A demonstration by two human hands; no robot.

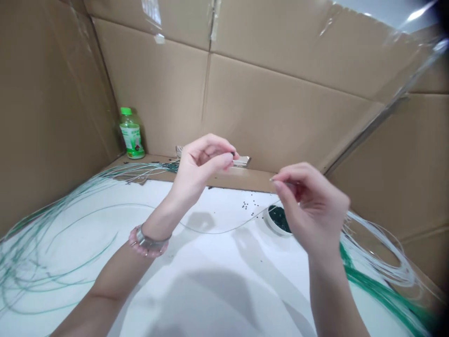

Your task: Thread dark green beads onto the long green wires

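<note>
My left hand [201, 164] is raised above the back of the table, thumb and forefinger pinched on a tiny black piece [233, 154]. To its right, my right hand [310, 206] is closed in a pinch on a thin pale wire, whose tip shows just past the fingertips. The wire [217, 233] sags across the white table toward the left. Partly behind my right hand is a white bowl [275, 228] full of small dark pieces. Several loose black bits [245, 205] are scattered left of the bowl. The two hands are apart.
Cardboard walls [280, 112] enclose the white table [196, 290]. A green-capped bottle [132, 135] stands in the back left corner. Green and white strands [45, 215] spread along the left side. Coiled white strands [386, 252] and a green bundle [379, 290] lie at right.
</note>
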